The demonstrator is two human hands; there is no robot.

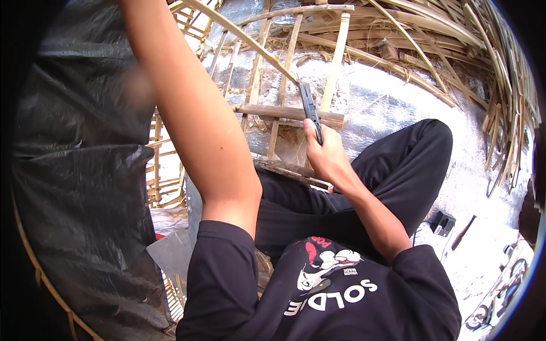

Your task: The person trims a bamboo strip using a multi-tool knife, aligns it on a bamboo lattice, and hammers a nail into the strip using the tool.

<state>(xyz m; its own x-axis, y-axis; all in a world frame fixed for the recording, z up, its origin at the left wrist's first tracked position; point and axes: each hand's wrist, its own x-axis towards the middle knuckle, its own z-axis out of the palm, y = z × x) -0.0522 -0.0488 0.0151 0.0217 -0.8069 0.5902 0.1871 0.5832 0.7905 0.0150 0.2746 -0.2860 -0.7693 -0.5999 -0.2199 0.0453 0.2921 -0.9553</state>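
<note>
My right hand [327, 150] is closed around a narrow black tool [309, 109] with a greyish upper part; its exact kind is unclear. The tool's tip meets the lower end of a thin bamboo strip [250, 41], which slants up to the top edge of the picture. My left arm [190, 102] stretches up past the top edge, so the hand is out of sight. Under the tool lies a ladder-like bamboo frame of several slats [291, 48], with a thicker round pole [273, 111] across it.
My folded legs [406, 165] rest on a silvery sheet [381, 96]. A large heap of split bamboo strips [500, 74] curves along the far right. Black plastic sheeting [85, 187] hangs at the left. A small black box [442, 223] sits at the right, near a parked motorbike [500, 290].
</note>
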